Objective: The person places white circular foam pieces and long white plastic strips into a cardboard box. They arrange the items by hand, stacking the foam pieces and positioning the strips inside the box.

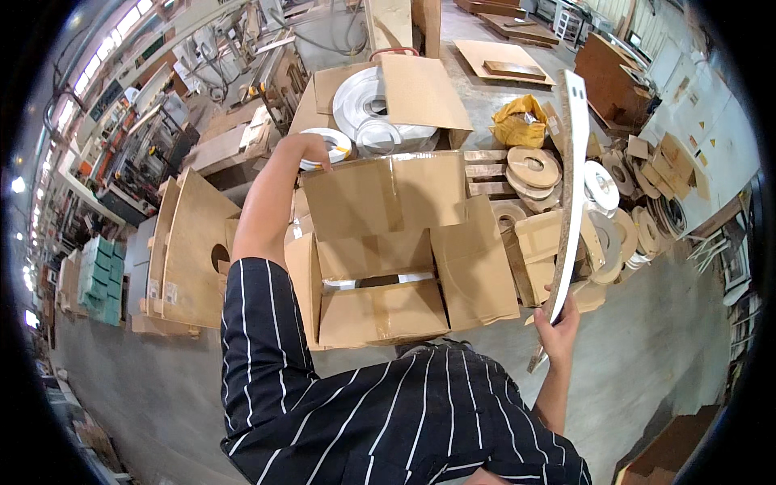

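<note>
My right hand is closed round the lower part of a long, narrow board strip. The strip has a white face, a rough brown chipboard edge and two small slots near its top; it stands nearly upright. My left arm reaches forward over the cardboard boxes. My left hand is bent down at the top edge of a raised cardboard flap, beside a small white roll; its fingers are mostly hidden. Behind it, larger white rolls of banding lie in an open carton.
The nearer open carton has spread flaps and something white inside. Brown and white rolls are piled on the right near a yellow bag. Wooden panels lean at left. Machines line the far left; a flat board lies beyond.
</note>
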`<state>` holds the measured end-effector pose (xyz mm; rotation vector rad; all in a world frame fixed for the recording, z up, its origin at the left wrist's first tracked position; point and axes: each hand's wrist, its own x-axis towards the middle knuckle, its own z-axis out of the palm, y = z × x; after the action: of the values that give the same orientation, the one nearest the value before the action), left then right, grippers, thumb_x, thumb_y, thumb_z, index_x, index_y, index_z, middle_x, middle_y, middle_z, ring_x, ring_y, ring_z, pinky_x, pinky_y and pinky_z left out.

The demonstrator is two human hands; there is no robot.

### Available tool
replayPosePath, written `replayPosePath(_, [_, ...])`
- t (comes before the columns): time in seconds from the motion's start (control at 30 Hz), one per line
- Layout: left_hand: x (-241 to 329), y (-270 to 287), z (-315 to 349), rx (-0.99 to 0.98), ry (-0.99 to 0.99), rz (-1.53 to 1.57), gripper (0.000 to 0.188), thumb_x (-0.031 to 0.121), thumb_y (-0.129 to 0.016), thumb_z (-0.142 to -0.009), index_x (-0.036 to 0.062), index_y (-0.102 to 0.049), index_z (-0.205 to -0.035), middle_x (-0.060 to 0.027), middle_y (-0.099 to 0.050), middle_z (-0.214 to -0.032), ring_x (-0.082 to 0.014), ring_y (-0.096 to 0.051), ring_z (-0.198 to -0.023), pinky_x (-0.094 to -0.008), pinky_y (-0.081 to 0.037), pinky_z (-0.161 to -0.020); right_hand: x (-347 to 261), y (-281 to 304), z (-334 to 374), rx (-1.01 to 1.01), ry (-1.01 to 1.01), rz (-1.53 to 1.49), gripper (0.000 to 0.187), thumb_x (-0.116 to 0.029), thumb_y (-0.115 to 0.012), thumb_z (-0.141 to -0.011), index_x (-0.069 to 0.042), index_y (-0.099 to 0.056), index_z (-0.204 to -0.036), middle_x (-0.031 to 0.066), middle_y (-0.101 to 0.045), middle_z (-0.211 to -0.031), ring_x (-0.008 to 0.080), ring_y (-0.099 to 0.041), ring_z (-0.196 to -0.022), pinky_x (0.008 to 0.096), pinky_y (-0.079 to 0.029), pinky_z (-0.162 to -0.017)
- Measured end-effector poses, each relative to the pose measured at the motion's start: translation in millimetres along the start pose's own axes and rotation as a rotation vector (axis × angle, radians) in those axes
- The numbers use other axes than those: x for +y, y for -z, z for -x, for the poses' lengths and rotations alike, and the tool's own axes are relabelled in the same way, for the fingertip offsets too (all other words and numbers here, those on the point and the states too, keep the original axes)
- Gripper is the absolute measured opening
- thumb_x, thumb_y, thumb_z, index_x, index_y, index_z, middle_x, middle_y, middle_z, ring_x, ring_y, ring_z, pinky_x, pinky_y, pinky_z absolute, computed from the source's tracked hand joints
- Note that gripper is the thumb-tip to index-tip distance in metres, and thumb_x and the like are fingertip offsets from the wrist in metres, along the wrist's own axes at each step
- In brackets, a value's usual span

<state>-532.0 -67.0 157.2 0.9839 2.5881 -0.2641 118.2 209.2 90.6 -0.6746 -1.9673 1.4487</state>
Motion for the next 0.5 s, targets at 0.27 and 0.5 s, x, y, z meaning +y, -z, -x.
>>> replayPosePath(0.27, [-61.9,-15.6,-7.1,0.501,0.047,0.703,0.059,0.055,-0.076,-0.096,0.0042,-0.077,-0.125,-0.0125,-0.078,-0.122,-0.0269,-0.072,-0.107,-0.0438,-0.054,-0.094,10.9,1.3,-7.6,-0.060,-0.073,0.111,0.053,-0.010,-0.082,-0.085,0.006,-0.063,-0.132,0.0087,-0.070,-0.110,0.0166,-0.064,-0.095,0.0338,-0.054,-0.087])
replayPosePath(0.5, [16.9,7.1,59.4,0.918,-0.082,1.648,0.033,0.034,-0.076,-0.106,0.0023,-0.075,-0.116,-0.0045,-0.077,-0.102,-0.0137,-0.069,-0.089,-0.0325,-0.055,-0.082,-11.9,-4.9,-30.9,-0.144,-0.113,0.073,0.053,-0.018,-0.085,-0.089,0.006,-0.067,-0.132,0.0030,-0.071,-0.105,0.0094,-0.061,-0.092,0.0278,-0.052,-0.082])
